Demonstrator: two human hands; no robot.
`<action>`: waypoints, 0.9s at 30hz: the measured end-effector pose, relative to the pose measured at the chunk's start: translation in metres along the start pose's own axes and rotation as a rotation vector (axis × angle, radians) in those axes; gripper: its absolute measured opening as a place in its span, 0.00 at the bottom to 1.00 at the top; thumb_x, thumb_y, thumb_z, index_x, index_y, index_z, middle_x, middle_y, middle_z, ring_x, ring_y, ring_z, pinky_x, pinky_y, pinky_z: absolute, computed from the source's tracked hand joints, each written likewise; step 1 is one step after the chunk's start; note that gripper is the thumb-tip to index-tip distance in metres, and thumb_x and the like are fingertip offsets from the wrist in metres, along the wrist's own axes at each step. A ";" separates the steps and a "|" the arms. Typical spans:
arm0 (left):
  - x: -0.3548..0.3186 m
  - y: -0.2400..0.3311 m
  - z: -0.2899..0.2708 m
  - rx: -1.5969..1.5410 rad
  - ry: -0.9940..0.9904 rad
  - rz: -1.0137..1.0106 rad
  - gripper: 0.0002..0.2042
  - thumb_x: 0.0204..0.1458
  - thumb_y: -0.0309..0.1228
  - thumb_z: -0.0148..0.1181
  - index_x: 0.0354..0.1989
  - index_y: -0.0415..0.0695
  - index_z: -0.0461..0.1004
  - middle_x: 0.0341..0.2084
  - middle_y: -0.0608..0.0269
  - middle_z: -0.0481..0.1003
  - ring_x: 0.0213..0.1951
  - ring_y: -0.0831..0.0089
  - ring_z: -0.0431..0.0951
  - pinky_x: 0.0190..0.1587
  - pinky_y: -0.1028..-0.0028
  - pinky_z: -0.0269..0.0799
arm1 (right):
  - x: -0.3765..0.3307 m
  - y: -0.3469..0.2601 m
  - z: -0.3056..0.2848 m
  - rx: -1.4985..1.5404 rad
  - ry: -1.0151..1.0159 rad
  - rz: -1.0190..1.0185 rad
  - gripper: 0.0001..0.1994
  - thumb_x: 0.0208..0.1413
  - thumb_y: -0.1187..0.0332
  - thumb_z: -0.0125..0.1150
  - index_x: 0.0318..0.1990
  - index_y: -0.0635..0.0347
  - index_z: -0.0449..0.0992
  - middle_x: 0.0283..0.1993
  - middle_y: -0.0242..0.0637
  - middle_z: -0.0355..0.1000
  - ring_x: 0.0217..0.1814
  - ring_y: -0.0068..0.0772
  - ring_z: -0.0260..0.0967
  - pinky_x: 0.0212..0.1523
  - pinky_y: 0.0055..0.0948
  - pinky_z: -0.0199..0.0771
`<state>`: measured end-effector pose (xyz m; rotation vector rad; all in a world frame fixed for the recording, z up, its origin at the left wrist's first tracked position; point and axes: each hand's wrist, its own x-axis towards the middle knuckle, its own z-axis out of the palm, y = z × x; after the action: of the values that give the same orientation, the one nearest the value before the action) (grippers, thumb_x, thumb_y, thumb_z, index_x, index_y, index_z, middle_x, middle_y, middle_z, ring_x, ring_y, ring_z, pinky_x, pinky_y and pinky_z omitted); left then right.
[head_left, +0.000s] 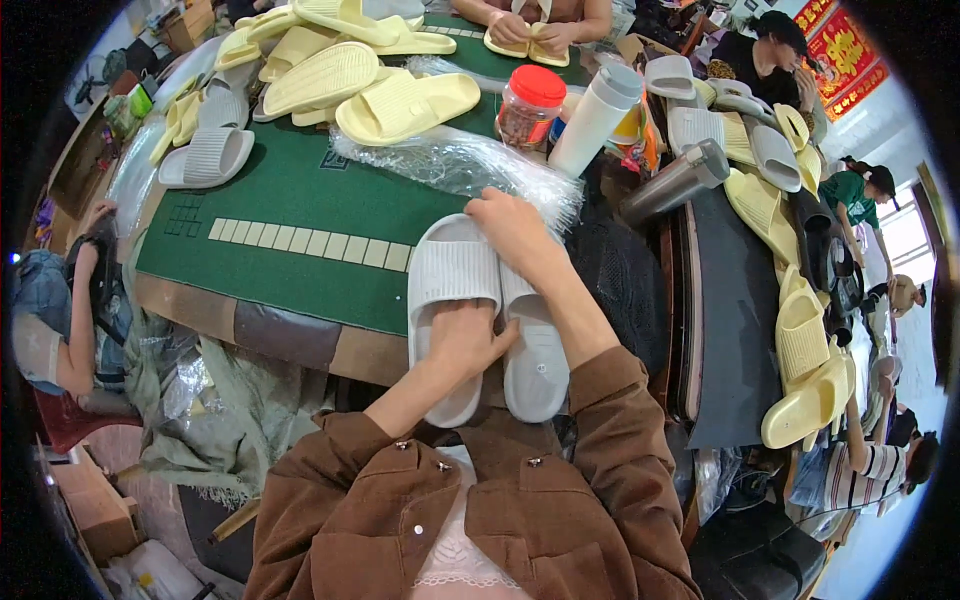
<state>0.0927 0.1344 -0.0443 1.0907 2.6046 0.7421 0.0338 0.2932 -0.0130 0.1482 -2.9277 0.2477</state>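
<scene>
1. In the foreground, a worker in brown sleeves (612, 395) holds a pair of grey slippers side by side at the table's near edge, heels toward the body.

2. The left hand (462, 338) reaches into the left slipper (453, 270), fingers tucked under the strap and out of sight, thumb stretched across to the inner edge of the right slipper (537, 368). How tightly those fingers close cannot be told.

3. Just beyond, the right hand (512, 228) curls narrowly over the toe end of the right slipper, hiding part of its strap. Good handling here would likely mean keeping toes and heels level, pressing evenly from both ends and not creasing the soft straps.

4. Beneath and beyond the toes lies a green mat (290, 290) with a row of pale tiles (310, 243); whether the pair's weight rests there is unclear.

5. Farther on, crumpled clear plastic (455, 165) lies close to the pair, probably best kept from snagging, before a red-lidded jar (530, 108) and a heap of yellow slippers (322, 80).

6. Across the table, a co-worker's hands (553, 38) hold yellow footwear (508, 42).
</scene>
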 end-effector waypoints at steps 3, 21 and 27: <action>0.000 -0.002 0.002 -0.001 0.068 0.038 0.26 0.48 0.50 0.56 0.37 0.33 0.71 0.32 0.42 0.74 0.34 0.47 0.76 0.38 0.54 0.72 | -0.005 0.001 -0.001 0.065 0.102 0.009 0.07 0.51 0.73 0.53 0.33 0.60 0.77 0.34 0.48 0.70 0.38 0.50 0.73 0.40 0.45 0.73; 0.057 -0.006 -0.079 -0.244 0.454 0.297 0.08 0.53 0.28 0.52 0.40 0.42 0.69 0.34 0.50 0.73 0.37 0.49 0.74 0.37 0.57 0.71 | -0.028 -0.011 0.002 0.812 0.538 0.250 0.05 0.54 0.77 0.55 0.36 0.68 0.76 0.30 0.43 0.71 0.22 0.32 0.71 0.25 0.29 0.71; 0.115 -0.016 -0.039 -0.375 0.290 0.155 0.05 0.54 0.26 0.52 0.37 0.40 0.66 0.29 0.47 0.76 0.34 0.46 0.76 0.35 0.57 0.71 | -0.032 -0.002 0.021 0.641 0.650 0.334 0.06 0.52 0.79 0.53 0.36 0.68 0.76 0.33 0.47 0.72 0.29 0.42 0.72 0.31 0.34 0.72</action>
<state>-0.0123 0.1927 -0.0204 1.1444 2.4660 1.4530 0.0611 0.2904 -0.0398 -0.2831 -2.1221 1.0551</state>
